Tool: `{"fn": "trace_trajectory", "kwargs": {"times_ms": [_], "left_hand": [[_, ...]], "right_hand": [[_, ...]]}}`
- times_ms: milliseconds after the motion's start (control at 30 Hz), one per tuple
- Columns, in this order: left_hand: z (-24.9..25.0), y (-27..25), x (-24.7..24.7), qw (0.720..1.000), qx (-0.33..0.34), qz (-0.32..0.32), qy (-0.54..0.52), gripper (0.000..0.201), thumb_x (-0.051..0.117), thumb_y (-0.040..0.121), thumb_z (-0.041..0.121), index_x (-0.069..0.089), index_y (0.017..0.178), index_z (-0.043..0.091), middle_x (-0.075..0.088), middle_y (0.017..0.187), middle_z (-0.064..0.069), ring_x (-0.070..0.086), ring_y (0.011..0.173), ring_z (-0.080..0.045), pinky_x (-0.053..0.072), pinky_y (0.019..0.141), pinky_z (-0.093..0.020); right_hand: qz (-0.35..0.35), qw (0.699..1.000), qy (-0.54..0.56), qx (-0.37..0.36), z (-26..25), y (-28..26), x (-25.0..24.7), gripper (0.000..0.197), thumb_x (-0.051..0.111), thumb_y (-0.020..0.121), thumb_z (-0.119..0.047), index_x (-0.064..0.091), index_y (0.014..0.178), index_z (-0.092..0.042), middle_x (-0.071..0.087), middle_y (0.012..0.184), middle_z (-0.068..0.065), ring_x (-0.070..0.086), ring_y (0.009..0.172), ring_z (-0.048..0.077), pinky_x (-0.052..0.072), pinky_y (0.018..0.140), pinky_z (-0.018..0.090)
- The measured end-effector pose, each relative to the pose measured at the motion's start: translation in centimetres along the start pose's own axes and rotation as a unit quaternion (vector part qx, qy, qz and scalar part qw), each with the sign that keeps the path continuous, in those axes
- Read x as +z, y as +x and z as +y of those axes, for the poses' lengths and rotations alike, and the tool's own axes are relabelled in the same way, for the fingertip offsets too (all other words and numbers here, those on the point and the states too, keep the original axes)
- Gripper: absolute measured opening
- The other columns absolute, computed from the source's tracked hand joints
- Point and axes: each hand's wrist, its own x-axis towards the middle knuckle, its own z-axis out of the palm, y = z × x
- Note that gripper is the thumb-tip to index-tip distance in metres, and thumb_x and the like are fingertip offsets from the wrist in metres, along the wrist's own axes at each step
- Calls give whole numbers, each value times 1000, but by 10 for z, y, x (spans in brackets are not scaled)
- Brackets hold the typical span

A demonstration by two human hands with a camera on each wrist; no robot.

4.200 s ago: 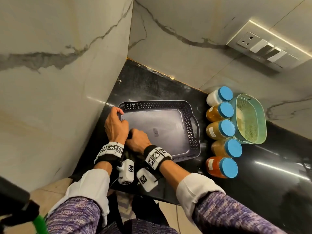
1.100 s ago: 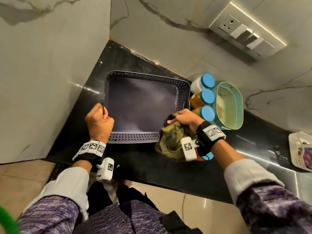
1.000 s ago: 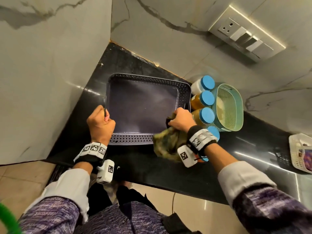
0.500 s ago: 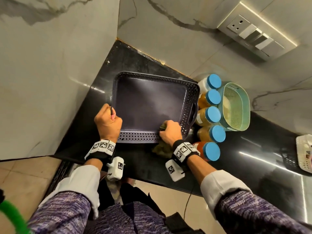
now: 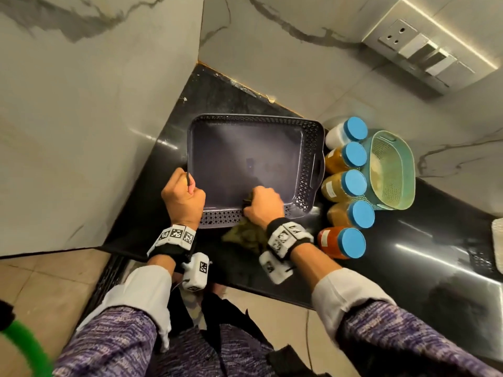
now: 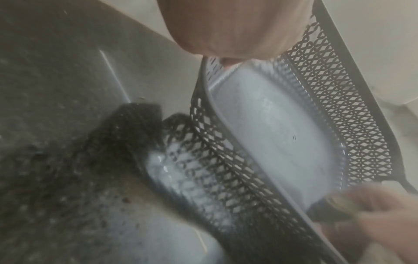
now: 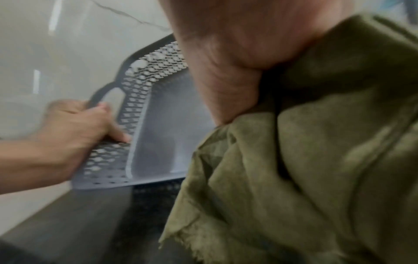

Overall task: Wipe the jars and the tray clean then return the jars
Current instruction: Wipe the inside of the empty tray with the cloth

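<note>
While the left hand (image 5: 183, 198) curls its fingers (image 7: 106, 114) round the tray (image 5: 313, 148) handle at the tray's near left corner, the tray is tipped, its far side raised off the counter (image 5: 424, 240) as the left wrist view shows; judging by that, the grip is there to steady and angle the tray so its inner floor faces the wiping hand. To the right of those fingers, the right hand (image 5: 262, 205) is closed round a bunched green cloth (image 5: 245, 236), knuckles over the tray's near rim, with the loose part of the cloth trailing outside the rim below the wrist; the bunching likely gives a firm pad to press into the near inner wall and floor. Well to the right of the right fingers, five jars (image 5: 345, 183) with blue lids lie on their sides in a row on the counter, just beside the tray's right handle and against a green basket (image 5: 394, 170), probably parked there to keep the tray free for wiping and close for their return. Pale labels show on some jars, but their print is too small to read. Both wristbands carry black and white square codes, with no legible words. No brand is visible on tray or cloth
</note>
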Motion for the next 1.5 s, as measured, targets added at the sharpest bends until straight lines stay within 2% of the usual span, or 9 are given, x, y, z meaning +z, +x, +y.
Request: {"fn": "trace_trajectory", "kwargs": {"times_ms": [167, 533, 600, 733, 867, 1000, 1133, 1300, 1500], "left_hand": [[-1, 6, 3, 1000, -14, 8, 6, 18, 35, 56, -13, 35, 58, 5, 40, 59, -12, 30, 47, -27, 26, 46, -37], [-2, -3, 9, 995, -92, 31, -20, 14, 38, 60, -7, 36, 60, 7, 39, 59, -13, 32, 51, -31, 31, 49, -46], [0, -7, 6, 992, -118, 32, -21, 16, 43, 64, -7, 39, 63, 8, 42, 61, -13, 35, 53, -30, 34, 52, -46], [19, -9, -3, 983, -182, 4, 20, 31, 68, 70, -2, 45, 86, 11, 50, 76, -9, 44, 64, -25, 37, 63, -37], [33, 30, -12, 992, -108, 14, 70, 51, 67, 62, 4, 46, 108, -1, 51, 108, -20, 53, 92, -39, 43, 82, -47], [34, 77, -3, 972, -60, -146, 174, 80, 74, 57, 7, 48, 132, -1, 53, 129, -23, 53, 116, -43, 42, 94, -48], [13, 85, 15, 915, -165, -288, 229, 64, 80, 72, 11, 50, 128, 0, 59, 127, -29, 59, 115, -50, 48, 91, -51], [-7, 60, 2, 921, -240, -243, 189, 29, 74, 81, 14, 62, 105, 5, 71, 107, -28, 65, 100, -50, 50, 82, -47], [11, 9, -4, 932, -292, -140, 164, 38, 74, 75, 12, 53, 106, 9, 67, 106, -23, 63, 99, -46, 45, 81, -48]], "right_hand": [[39, 998, 11, 57, 47, 7, -12, 25, 66, 84, -12, 70, 108, -6, 73, 114, 21, 68, 110, 42, 54, 93, 42], [-27, 978, 202, -51, -66, -11, 59, 2, 70, 89, -14, 69, 88, -12, 77, 101, 18, 70, 101, 38, 51, 81, 35], [-42, 975, 211, -59, -64, -10, 61, 16, 70, 88, -16, 59, 77, -19, 77, 97, 17, 69, 99, 37, 44, 74, 30], [-107, 986, 71, -110, -39, -6, 43, 16, 71, 80, -12, 69, 96, -12, 75, 104, 17, 69, 101, 39, 52, 76, 35], [-170, 957, -143, -186, -14, -7, 18, 30, 70, 81, -8, 71, 111, -6, 72, 113, 23, 69, 105, 43, 56, 82, 42], [-172, 920, -276, -219, 5, -12, 4, 27, 68, 90, -13, 72, 117, -11, 73, 118, 16, 70, 109, 38, 56, 83, 39], [-110, 913, -327, -216, 11, -20, 1, 25, 63, 95, -18, 72, 118, -14, 73, 120, 12, 70, 113, 37, 55, 91, 40], [-44, 919, -355, -166, 30, -25, -1, 20, 61, 91, -14, 74, 106, -17, 75, 114, 10, 69, 113, 32, 39, 107, 39], [-42, 925, -346, -154, 44, -25, -6, 22, 60, 90, -7, 74, 106, -12, 75, 112, 13, 68, 112, 36, 46, 98, 38]]}}
